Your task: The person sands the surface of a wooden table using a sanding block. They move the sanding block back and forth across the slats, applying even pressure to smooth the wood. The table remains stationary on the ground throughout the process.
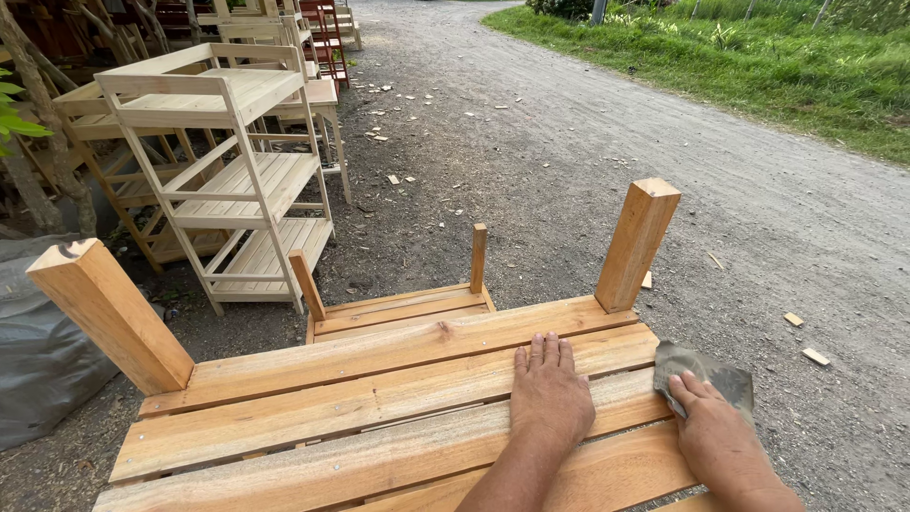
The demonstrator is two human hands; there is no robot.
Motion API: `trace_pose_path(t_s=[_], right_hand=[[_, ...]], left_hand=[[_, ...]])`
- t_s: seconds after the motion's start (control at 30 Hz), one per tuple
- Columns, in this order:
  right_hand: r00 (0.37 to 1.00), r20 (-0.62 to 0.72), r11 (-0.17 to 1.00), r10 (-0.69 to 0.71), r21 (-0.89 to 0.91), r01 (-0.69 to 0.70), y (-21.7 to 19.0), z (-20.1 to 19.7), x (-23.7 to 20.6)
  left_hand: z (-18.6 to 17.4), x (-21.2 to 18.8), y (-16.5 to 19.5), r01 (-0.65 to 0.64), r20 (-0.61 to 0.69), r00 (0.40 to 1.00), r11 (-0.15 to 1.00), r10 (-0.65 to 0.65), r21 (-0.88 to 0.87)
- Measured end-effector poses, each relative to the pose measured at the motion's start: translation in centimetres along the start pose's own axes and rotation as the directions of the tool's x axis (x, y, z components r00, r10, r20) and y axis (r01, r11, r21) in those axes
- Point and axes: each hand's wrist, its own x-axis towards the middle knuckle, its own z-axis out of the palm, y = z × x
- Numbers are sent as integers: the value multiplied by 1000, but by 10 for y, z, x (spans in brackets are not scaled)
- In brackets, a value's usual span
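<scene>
I see the left hand [551, 393] flat, fingers spread on the upturned slatted bench [379, 417], right hand [716, 438] pinning grey sandpaper [703, 372] at the slat's right end; risk: sheet slips off the edge, knuckles catch splinters.

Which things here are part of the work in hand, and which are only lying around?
In use:
left hand, flat on the slatted wooden bench
right hand, pressing grey sandpaper

Lying about:
pale wooden shelf rack
wood scraps on the gravel
grey tarp

Pale wooden shelf rack [237, 180], gravel road [588, 142], grass verge [758, 57].
</scene>
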Motion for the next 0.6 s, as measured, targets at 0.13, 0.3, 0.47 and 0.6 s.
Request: trace_pose_path(t_s=[0.13,0.3,0.47,0.6], right_hand=[[992,76,992,102,72,-108,-8,1,24],[991,85,978,106,168,-119,-16,3,54],[1000,-2,1000,-19,11,19,-4,16,18],[1000,-27,998,12,62,-10,-12,17,34]], left_hand=[[1,1,2,-1,2,1000,1000,1,18],[1,-1,0,-7,-3,1000,1000,7,22],[4,6,5,-35,-10,999,999,35,36],[11,19,13,-93,-27,995,993,95,72]])
